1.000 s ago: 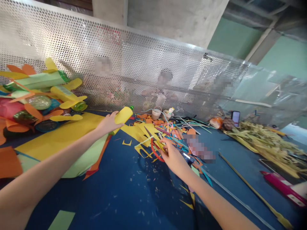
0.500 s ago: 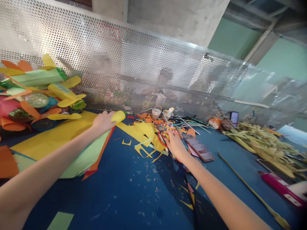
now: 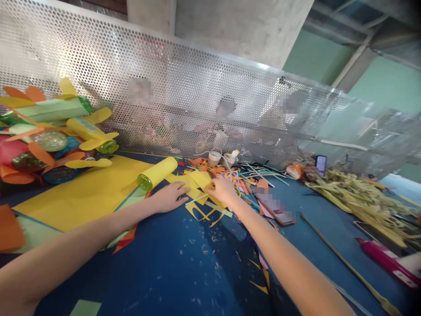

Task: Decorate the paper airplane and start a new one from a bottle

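Note:
Fingers apart, my left hand (image 3: 169,197) rests on the blue table at the left edge of the yellow paper scraps (image 3: 196,181), holding nothing that shows. My right hand (image 3: 222,189) reaches into the right side of these scraps, fingers curled down; whether it pinches anything is hidden. Behind my left hand lies a bottle wrapped in yellow paper (image 3: 158,173), its green ends showing. Large yellow paper (image 3: 85,188) is spread over pale green sheets at the left. Orange scraps and thin coloured strips lie beyond and right of my right hand.
Paper-decorated bottles (image 3: 49,109) are piled at the left. Two cups (image 3: 214,158) stand by the perforated metal screen (image 3: 197,87). A phone (image 3: 274,208), a long stick (image 3: 345,263), dried husks (image 3: 365,202) and a pink tool (image 3: 386,262) lie rightward. People show through the screen.
My left hand has let go of the yellow-wrapped bottle and moved right and nearer, to the scraps. My right hand has shifted left, away from the red-handled scissors, onto the yellow scraps.

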`<state>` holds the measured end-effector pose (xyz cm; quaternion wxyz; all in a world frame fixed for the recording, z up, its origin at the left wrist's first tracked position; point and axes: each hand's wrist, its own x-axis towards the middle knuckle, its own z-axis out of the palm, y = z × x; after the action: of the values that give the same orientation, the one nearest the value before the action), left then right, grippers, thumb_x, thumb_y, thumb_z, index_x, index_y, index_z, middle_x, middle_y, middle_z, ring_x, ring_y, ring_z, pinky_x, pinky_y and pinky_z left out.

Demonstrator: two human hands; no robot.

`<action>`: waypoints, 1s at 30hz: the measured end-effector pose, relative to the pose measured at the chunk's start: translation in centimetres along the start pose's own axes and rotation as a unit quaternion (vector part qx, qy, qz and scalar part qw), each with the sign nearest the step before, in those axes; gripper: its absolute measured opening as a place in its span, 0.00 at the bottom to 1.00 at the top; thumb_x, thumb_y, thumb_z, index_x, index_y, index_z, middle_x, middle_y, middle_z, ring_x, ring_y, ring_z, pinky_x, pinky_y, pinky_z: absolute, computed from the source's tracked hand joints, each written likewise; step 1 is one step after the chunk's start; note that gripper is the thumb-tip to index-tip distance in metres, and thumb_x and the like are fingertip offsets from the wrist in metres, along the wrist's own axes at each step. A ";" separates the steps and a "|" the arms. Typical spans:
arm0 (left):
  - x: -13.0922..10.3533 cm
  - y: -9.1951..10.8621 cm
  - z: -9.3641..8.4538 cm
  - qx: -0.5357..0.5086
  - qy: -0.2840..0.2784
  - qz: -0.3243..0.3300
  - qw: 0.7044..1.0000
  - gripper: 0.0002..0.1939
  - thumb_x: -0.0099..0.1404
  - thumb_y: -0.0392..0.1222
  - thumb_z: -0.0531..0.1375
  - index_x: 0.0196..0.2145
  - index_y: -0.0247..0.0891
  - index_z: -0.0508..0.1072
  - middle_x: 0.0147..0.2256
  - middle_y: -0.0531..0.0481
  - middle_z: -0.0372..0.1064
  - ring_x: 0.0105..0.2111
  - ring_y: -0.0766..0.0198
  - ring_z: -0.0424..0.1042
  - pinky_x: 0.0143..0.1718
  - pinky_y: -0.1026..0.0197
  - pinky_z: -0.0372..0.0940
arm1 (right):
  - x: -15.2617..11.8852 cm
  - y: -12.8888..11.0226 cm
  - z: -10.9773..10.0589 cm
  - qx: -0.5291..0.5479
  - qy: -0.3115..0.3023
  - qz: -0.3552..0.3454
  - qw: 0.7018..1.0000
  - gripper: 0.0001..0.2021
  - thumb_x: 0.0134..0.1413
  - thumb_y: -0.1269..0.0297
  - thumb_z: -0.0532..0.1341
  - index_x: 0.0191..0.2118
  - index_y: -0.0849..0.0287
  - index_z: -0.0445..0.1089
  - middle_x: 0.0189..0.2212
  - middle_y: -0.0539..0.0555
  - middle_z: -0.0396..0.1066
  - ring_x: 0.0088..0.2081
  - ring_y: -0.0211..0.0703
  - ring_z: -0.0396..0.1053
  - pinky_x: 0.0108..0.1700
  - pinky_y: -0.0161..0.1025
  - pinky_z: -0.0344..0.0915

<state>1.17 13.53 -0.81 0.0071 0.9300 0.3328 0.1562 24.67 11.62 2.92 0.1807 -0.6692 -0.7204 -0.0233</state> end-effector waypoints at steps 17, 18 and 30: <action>-0.1 3.0 -3.2 -0.563 0.014 -0.138 0.815 0.23 0.64 0.56 0.51 0.43 0.32 0.71 0.40 0.41 0.73 0.40 0.56 0.72 0.46 0.54 0.64 | -4.6 -2.2 -2.2 0.577 -0.067 0.064 0.812 0.15 0.44 0.59 0.63 0.35 0.55 0.56 0.26 0.45 0.66 0.28 0.36 0.68 0.29 0.33 0.65; -0.1 3.5 -3.3 -0.622 -0.009 -0.142 0.770 0.22 0.63 0.54 0.54 0.42 0.32 0.70 0.39 0.42 0.73 0.38 0.58 0.73 0.44 0.55 0.65 | -5.3 -2.7 -2.3 0.584 -0.070 0.066 0.806 0.15 0.45 0.59 0.63 0.34 0.55 0.57 0.26 0.45 0.65 0.27 0.35 0.67 0.28 0.32 0.64; -2.2 5.9 -2.8 -0.683 -0.019 -0.267 0.680 0.31 0.57 0.35 0.62 0.56 0.31 0.55 0.26 0.51 0.71 0.25 0.67 0.72 0.31 0.61 0.68 | -10.3 -3.8 -4.1 0.519 -0.350 0.073 0.777 0.14 0.49 0.59 0.62 0.41 0.58 0.71 0.35 0.52 0.69 0.30 0.34 0.70 0.32 0.33 0.69</action>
<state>2.39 7.28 1.88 0.6878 0.5416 0.3673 0.3140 22.36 0.30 4.57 0.2376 -0.4868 -0.5857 0.6029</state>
